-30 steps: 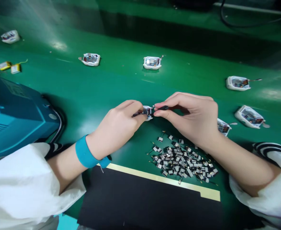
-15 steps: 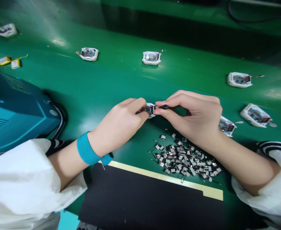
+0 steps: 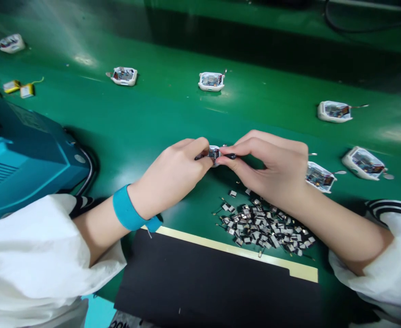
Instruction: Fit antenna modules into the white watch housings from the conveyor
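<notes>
My left hand [image 3: 178, 175], a teal band on its wrist, has its fingers closed around a small white device housing [image 3: 215, 156]. Circuitry shows inside the housing, but the fingers cover its left part. Against its right end, the thumb and forefinger of my right hand [image 3: 271, 164] pinch a small black piece [image 3: 232, 156]; its exact kind is not clear. Under my right wrist lies a pile of small grey-and-black components with short leads [image 3: 265, 228]. Another open white housing [image 3: 319, 176] is partly hidden behind that wrist.
More open housings stand on the green table, including one at right [image 3: 363, 163] and one at the back [image 3: 211, 81]. A teal machine [image 3: 32, 155] with a cable is at left, near yellow-wrapped batteries [image 3: 12, 86]. A black sheet [image 3: 217, 282] lies in front.
My right hand has shifted slightly left, uncovering more of the housing behind its wrist. My left hand keeps its hold on the housing. The view has moved a little.
</notes>
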The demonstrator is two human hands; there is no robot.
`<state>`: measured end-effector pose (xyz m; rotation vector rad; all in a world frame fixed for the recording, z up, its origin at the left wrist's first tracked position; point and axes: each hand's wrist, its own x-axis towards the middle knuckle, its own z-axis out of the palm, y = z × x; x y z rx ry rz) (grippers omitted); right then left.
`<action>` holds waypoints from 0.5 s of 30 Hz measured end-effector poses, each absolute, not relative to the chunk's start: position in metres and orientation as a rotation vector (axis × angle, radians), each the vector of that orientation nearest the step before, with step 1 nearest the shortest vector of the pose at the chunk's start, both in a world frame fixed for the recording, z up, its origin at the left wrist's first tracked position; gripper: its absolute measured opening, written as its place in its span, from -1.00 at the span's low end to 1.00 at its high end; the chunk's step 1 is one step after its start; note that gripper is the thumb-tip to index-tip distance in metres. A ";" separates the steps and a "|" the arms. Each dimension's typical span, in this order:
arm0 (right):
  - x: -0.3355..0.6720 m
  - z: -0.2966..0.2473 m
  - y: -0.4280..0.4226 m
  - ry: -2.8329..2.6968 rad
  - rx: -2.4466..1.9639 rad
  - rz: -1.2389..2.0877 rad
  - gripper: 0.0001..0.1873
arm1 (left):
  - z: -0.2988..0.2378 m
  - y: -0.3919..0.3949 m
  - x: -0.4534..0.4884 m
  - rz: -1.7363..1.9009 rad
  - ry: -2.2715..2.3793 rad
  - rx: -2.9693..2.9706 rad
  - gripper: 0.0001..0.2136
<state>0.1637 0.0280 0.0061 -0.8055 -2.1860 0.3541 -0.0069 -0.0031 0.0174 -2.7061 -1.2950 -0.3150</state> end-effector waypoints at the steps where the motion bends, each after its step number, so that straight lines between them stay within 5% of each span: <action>1: 0.163 0.007 0.027 -2.200 -0.818 0.333 -0.89 | 0.018 -0.003 -0.007 -0.313 -1.289 -2.697 -0.74; 15: 0.153 0.000 0.027 -2.086 -0.936 0.510 -0.79 | 0.016 -0.002 -0.006 -0.308 -1.359 -2.729 -0.73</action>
